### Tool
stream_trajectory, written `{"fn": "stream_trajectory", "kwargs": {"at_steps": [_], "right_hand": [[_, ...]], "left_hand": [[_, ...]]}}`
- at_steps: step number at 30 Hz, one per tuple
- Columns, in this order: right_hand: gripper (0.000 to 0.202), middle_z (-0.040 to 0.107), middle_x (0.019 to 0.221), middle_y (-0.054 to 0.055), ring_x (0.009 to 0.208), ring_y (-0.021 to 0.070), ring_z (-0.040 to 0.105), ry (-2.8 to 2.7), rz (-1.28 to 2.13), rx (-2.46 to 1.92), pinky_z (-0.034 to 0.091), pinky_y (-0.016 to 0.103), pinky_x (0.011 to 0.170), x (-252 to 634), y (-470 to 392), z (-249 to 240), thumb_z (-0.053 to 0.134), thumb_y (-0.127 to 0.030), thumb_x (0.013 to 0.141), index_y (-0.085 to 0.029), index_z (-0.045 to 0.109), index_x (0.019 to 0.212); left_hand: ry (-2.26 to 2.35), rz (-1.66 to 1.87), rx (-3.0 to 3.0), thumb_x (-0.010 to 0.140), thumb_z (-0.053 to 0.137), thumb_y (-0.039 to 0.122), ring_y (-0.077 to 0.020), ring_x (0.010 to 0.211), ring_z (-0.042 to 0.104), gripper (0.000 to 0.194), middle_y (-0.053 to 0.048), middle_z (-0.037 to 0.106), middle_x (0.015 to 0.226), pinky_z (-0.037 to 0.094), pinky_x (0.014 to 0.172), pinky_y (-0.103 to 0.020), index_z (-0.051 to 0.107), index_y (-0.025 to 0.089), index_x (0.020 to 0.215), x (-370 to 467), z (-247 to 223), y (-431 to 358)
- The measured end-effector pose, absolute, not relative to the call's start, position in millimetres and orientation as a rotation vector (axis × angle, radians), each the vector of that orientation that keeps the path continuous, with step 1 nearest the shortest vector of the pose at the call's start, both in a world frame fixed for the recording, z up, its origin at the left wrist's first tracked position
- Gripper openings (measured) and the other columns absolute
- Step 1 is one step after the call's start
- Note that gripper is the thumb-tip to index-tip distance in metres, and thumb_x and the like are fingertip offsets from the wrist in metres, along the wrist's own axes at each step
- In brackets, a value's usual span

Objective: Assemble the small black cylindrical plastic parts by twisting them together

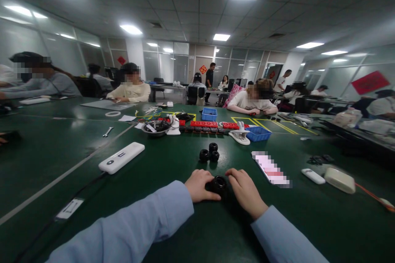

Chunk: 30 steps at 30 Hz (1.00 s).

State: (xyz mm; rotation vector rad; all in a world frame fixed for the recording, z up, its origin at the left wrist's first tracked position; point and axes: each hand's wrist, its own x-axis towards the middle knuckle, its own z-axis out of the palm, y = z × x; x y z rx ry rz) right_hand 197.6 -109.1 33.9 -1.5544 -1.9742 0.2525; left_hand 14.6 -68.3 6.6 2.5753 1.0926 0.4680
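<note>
My left hand (200, 185) grips a black, round, wheel-like piece (219, 184) with a hollow middle, thumb in front and fingers behind. Close by on the right, my right hand (243, 191) has its fingers bent towards the piece, and I see nothing held in it. Whether its fingertips touch the piece is hard to tell. Just beyond my hands, three similar black pieces (212, 148) sit clustered on the green tabletop (173, 156).
A white power bank-like device (121, 158) with a black cable lies left, a phone (270, 168) right. Farther back are a bowl of cables (154, 128), red power strips (203, 124), a white clamp (240, 134) and blue bins (258, 133). People sit across the table.
</note>
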Motion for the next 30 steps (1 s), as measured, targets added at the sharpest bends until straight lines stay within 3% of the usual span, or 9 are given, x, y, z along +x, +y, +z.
{"fn": "stream_trajectory", "kwargs": {"at_steps": [7, 15, 22, 27, 30], "right_hand": [[0.027, 0.062, 0.094, 0.009, 0.091, 0.0231, 0.055, -1.979, 0.203, -1.4, 0.043, 0.038, 0.081, 195.4, -114.9, 34.8, 0.047, -0.034, 0.083, -0.015, 0.058, 0.099], [0.02, 0.064, 0.089, 0.007, 0.087, 0.0222, 0.055, -2.143, 0.199, -1.325, 0.044, 0.038, 0.078, 187.0, -118.6, 36.5, 0.055, -0.031, 0.08, -0.017, 0.061, 0.094], [0.032, 0.06, 0.106, 0.008, 0.098, 0.0235, 0.052, -2.102, 0.115, -1.285, 0.042, 0.04, 0.085, 191.4, -119.9, 38.9, 0.051, -0.028, 0.081, -0.018, 0.055, 0.112], [0.026, 0.061, 0.087, 0.007, 0.085, 0.0245, 0.054, -2.078, 0.005, -1.432, 0.042, 0.038, 0.074, 185.0, -122.3, 40.9, 0.057, -0.039, 0.077, -0.017, 0.061, 0.09], [0.018, 0.061, 0.081, 0.006, 0.081, 0.0236, 0.053, -2.121, -0.034, -1.432, 0.041, 0.038, 0.072, 178.9, -123.7, 39.8, 0.058, -0.035, 0.077, -0.018, 0.062, 0.083]], "left_hand": [[1.083, 0.458, 2.606, 0.065, 0.062, 0.062, -0.0225, 0.088, 0.053, 0.05, -0.003, 0.06, 0.092, 0.039, 0.082, -0.036, 0.063, 0.02, 0.093, 14.8, 6.8, -68.0], [1.116, 0.46, 2.621, 0.064, 0.062, 0.062, -0.0218, 0.085, 0.054, 0.05, -0.003, 0.059, 0.089, 0.039, 0.08, -0.035, 0.061, 0.02, 0.091, 16.0, 2.7, -66.4], [1.114, 0.445, 2.597, 0.064, 0.063, 0.061, -0.0224, 0.088, 0.053, 0.049, -0.003, 0.059, 0.092, 0.039, 0.082, -0.035, 0.062, 0.019, 0.091, 15.7, 7.3, -68.8], [1.112, 0.439, 2.606, 0.064, 0.062, 0.062, -0.022, 0.087, 0.053, 0.049, -0.003, 0.059, 0.091, 0.038, 0.081, -0.035, 0.061, 0.02, 0.09, 15.6, 6.0, -68.0], [1.123, 0.453, 2.61, 0.064, 0.062, 0.06, -0.0217, 0.085, 0.053, 0.047, -0.002, 0.059, 0.088, 0.039, 0.079, -0.034, 0.06, 0.02, 0.088, 16.1, 5.6, -68.1]]}}
